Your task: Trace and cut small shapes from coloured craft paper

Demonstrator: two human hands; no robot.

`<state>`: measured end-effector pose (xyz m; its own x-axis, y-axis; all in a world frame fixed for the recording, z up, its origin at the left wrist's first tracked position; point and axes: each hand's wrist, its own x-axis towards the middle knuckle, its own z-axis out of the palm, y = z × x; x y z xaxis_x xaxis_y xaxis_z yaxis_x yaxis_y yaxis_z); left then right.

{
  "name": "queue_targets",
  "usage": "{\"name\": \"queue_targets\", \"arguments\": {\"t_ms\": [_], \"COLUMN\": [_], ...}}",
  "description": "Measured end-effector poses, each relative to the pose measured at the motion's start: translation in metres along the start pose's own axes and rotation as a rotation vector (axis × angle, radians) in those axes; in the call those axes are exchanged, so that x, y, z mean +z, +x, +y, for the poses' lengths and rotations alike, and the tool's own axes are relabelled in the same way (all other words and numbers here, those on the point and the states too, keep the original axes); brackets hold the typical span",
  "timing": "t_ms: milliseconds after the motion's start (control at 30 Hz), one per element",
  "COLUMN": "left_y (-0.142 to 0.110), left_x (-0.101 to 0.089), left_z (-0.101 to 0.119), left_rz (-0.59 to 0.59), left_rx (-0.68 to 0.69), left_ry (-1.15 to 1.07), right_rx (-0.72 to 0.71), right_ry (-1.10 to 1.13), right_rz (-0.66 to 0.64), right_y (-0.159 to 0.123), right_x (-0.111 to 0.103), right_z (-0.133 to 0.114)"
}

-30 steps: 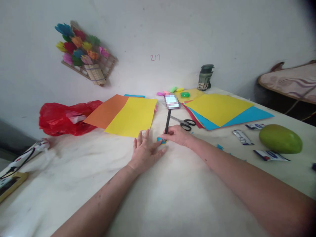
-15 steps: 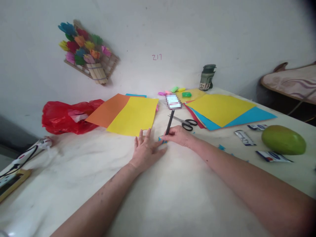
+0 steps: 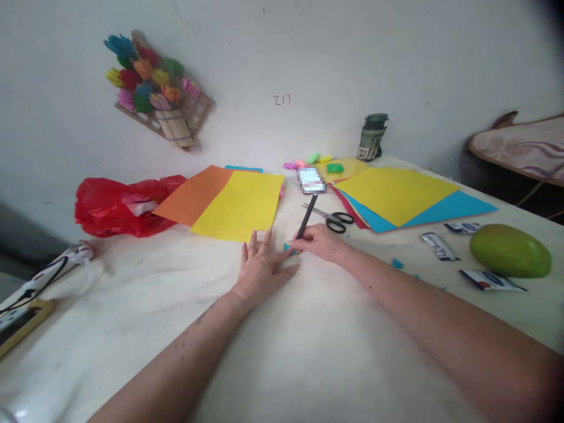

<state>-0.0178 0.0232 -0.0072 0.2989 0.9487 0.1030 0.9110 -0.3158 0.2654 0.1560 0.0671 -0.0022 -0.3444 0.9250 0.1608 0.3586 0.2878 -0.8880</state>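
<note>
My left hand (image 3: 259,267) lies flat on the white table (image 3: 308,352), fingers spread, its thumb side pressing a small blue paper piece (image 3: 288,248). My right hand (image 3: 321,241) is closed on a black pencil (image 3: 306,216), whose tip rests on that blue piece. The pencil leans up and to the right, away from me. Just beyond my left fingertips lie a yellow sheet (image 3: 240,205) and an orange sheet (image 3: 194,197).
Black-handled scissors (image 3: 332,218) lie behind my right hand. A stack of yellow, blue and red sheets (image 3: 396,197), a green mango (image 3: 510,251) and small wrappers (image 3: 438,245) are at the right. A red plastic bag (image 3: 117,205) and a glue gun (image 3: 53,270) are at the left.
The top of the pencil has tilted to the right while its tip stays on the blue piece. Both hands stay in place.
</note>
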Motion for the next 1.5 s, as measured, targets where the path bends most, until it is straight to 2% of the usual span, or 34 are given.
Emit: {"name": "queue_targets", "arguments": {"t_ms": [333,500,1500], "left_y": [0.001,0.000,-0.001], "left_x": [0.002,0.002,-0.001], "left_z": [-0.001,-0.001,0.002], "left_rz": [0.006,0.022,0.001], "left_rx": [0.016,0.015,0.009], "left_ry": [0.006,0.009,0.001], "right_rx": [0.010,-0.022,-0.072], "right_ry": [0.084,0.013,-0.041], "right_rz": [-0.056,-0.081,-0.046], "right_y": [-0.001,0.001,0.003], "right_x": [-0.002,-0.004,0.001], "right_z": [-0.005,0.000,0.011]}}
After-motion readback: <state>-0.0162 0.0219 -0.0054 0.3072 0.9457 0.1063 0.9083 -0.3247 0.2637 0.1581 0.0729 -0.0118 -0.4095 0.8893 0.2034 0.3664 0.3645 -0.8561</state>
